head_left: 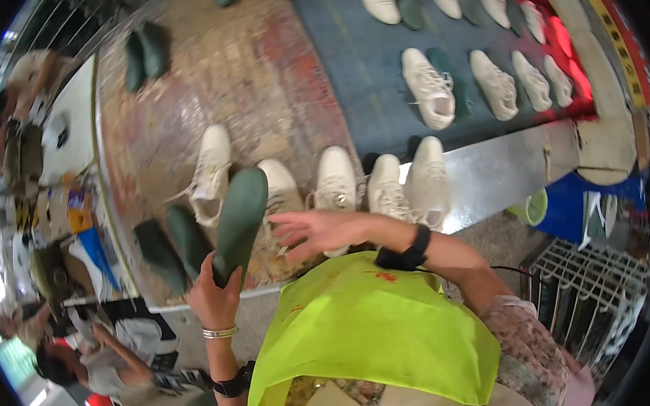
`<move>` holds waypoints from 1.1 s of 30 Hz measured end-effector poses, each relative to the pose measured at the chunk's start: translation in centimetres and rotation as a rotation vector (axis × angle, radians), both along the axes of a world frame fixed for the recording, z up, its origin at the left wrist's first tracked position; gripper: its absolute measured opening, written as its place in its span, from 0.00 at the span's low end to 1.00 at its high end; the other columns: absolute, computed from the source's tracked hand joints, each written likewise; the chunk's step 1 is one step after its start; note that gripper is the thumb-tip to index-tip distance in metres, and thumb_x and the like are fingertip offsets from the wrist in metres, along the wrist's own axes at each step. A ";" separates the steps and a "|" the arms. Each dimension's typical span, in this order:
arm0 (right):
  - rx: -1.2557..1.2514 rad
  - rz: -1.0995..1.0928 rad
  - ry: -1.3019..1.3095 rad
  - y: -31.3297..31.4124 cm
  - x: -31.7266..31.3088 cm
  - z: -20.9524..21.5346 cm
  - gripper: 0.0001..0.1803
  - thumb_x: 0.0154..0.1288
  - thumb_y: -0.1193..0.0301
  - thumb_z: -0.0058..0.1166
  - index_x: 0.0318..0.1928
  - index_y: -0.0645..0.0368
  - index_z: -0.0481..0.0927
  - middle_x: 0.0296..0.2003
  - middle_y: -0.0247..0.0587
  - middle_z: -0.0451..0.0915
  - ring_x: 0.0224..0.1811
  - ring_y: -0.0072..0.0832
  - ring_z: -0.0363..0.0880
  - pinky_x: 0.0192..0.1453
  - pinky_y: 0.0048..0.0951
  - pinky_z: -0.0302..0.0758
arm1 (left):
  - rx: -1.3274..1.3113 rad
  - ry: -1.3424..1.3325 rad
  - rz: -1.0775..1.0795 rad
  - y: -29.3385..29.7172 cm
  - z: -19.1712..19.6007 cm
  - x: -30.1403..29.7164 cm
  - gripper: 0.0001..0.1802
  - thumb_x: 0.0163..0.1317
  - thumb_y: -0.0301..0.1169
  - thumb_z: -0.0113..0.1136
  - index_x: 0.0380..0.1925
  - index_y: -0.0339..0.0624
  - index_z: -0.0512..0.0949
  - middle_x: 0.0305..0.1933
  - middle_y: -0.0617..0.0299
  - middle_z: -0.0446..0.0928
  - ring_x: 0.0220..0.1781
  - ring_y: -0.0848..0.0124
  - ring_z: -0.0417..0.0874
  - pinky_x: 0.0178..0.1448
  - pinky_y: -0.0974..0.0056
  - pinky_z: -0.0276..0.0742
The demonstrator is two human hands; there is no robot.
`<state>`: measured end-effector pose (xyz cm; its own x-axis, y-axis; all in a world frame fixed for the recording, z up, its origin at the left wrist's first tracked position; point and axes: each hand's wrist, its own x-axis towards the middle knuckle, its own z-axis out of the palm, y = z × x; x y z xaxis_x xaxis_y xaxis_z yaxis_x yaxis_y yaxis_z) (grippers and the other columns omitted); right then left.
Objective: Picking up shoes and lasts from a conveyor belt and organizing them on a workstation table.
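Observation:
My left hand [214, 297] is closed on the heel end of a dark green insole [242, 211], which it holds up with the broad toe end pointing away from me. My right hand [313, 231] is open, its fingers stretched toward the insole without touching it. Below and behind that hand stands a cream lace-up shoe [281, 185], partly hidden by the insole and the fingers. Another cream shoe [335, 179] is just to its right, and one more [212, 174] lies to the left of the insole. Two further green insoles [159, 254] rest at the table's near left corner.
A worn wooden table [246, 79] spreads before me. On its right a blue-green conveyor belt [365, 85] carries rows of cream shoes beside green pieces. A metal plate [506, 170] edges the belt. A wire rack [591, 289] stands at right; other people sit at left.

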<state>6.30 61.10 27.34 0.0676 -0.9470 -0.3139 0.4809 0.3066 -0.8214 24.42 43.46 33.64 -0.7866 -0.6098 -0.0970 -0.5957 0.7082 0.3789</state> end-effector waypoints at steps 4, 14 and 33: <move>-0.097 -0.412 0.176 0.0 -1.5 3.3 0.53 0.54 0.62 0.61 0.69 0.55 0.36 0.67 0.53 0.46 0.66 0.38 0.53 0.66 0.34 0.58 | -0.292 0.239 -0.289 5.5 0.6 -9.6 0.23 0.43 0.35 0.67 0.41 0.38 0.76 0.37 0.52 0.80 0.36 0.60 0.82 0.35 0.62 0.79; 0.341 -1.111 0.394 6.0 -16.0 -8.1 0.45 0.47 0.70 0.57 0.66 0.60 0.51 0.52 0.43 0.70 0.44 0.26 0.73 0.43 0.25 0.72 | 0.834 0.177 -0.658 11.2 -7.2 -18.3 0.29 0.56 0.36 0.57 0.58 0.40 0.64 0.54 0.45 0.71 0.56 0.54 0.73 0.59 0.58 0.68; 0.540 0.193 0.995 6.3 -3.2 -4.8 0.18 0.51 0.59 0.54 0.20 0.63 0.79 0.22 0.55 0.77 0.27 0.45 0.78 0.34 0.40 0.75 | 0.730 0.015 0.160 3.6 -20.4 1.8 0.16 0.55 0.34 0.58 0.40 0.33 0.74 0.31 0.57 0.79 0.31 0.72 0.78 0.34 0.65 0.73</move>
<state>3.06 67.40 22.52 -0.3089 -0.6736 -0.6714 -0.4008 0.7324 -0.5504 26.24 47.09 13.27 -0.6983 -0.5013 -0.5109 -0.6613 0.1787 0.7286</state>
